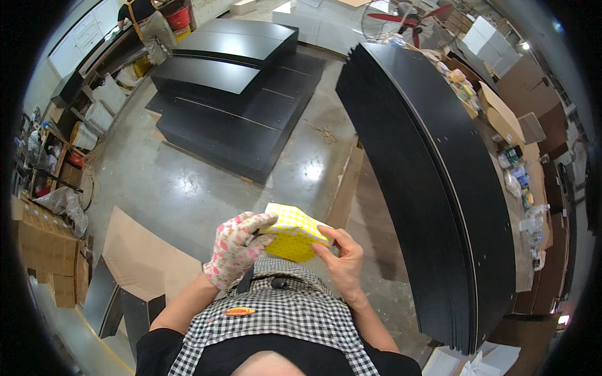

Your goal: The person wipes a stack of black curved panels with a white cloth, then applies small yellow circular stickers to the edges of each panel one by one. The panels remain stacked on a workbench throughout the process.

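My left hand [238,247], in a white glove with pink flowers, grips the left side of a yellow-and-white patterned bundle [295,233]. The bundle has a checked top and a dotted yellow front face; its exact kind is unclear. My bare right hand [343,255] pinches its right edge between thumb and fingers. Both hands hold it in front of my black-and-white checked apron [276,313], above the floor.
A tall stack of long black panels [439,188] stands close on my right. Further ahead, more black panels [232,119] are piled low. Cardboard [141,257] stands at my left. A red-bladed fan [407,20] is at the back, and another person [147,28] stands far left.
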A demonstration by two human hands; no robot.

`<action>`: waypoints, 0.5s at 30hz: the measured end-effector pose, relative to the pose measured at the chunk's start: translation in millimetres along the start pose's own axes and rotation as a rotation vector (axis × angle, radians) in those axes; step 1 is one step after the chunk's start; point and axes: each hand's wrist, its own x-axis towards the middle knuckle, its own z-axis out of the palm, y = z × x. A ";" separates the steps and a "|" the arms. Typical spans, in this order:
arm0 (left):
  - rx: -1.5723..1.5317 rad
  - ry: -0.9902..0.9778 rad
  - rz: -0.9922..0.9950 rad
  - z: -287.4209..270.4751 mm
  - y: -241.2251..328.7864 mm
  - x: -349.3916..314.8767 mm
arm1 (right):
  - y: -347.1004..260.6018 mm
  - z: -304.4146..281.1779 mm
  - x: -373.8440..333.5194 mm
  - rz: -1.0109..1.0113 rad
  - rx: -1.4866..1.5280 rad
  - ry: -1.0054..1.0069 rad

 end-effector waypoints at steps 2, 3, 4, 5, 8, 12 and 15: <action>-0.037 -0.028 -0.046 -0.5 -7.3 15.1 | -2.7 1.3 16.3 0.035 0.012 0.002; -0.042 -0.031 -0.029 -0.8 -12.4 23.4 | -3.0 2.1 23.9 0.022 -0.014 -0.002; -0.095 -0.056 -0.071 -2.1 -18.2 32.4 | -2.7 3.5 31.8 0.015 -0.047 0.012; -0.157 -0.097 -0.109 -3.3 -24.6 41.7 | -1.9 5.6 38.9 -0.001 -0.028 0.035; -0.331 -0.228 -0.154 -8.1 -47.0 73.3 | 0.7 11.9 58.0 0.004 -0.017 0.065; -0.384 -0.387 -0.096 -16.8 -80.1 118.1 | 0.1 24.8 82.0 0.042 -0.062 0.134; -0.339 -0.423 0.013 -30.7 -107.0 151.5 | -2.6 51.2 106.1 0.093 0.090 0.222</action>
